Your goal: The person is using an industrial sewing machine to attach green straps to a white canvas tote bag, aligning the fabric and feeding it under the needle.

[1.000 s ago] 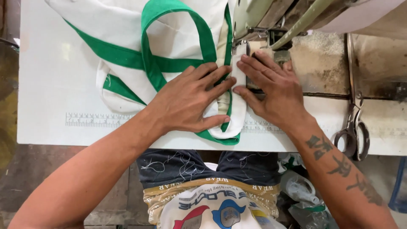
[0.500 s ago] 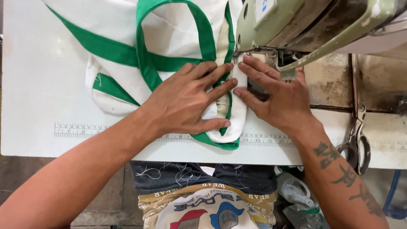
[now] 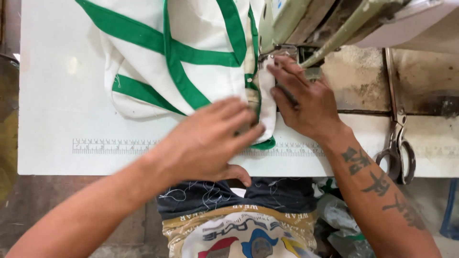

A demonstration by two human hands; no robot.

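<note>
A white cloth bag (image 3: 191, 71) with green trim and green handles lies on the white sewing table (image 3: 57, 95), its right edge under the head of a pale green sewing machine (image 3: 306, 24). My right hand (image 3: 306, 102) presses flat on the folded white edge just in front of the needle area. My left hand (image 3: 210, 141) is blurred, fingers spread, resting near the bag's lower edge by the table front. Neither hand grips anything.
A printed ruler strip (image 3: 114, 145) runs along the table's front edge. Metal scissors (image 3: 397, 143) lie to the right on the worn grey machine bed (image 3: 363, 86). Below the table are my lap and bags of scraps (image 3: 339, 220).
My left hand has slid back toward me, off the top of the fabric. The bag has fed farther under the machine. My right hand stays pressed by the needle.
</note>
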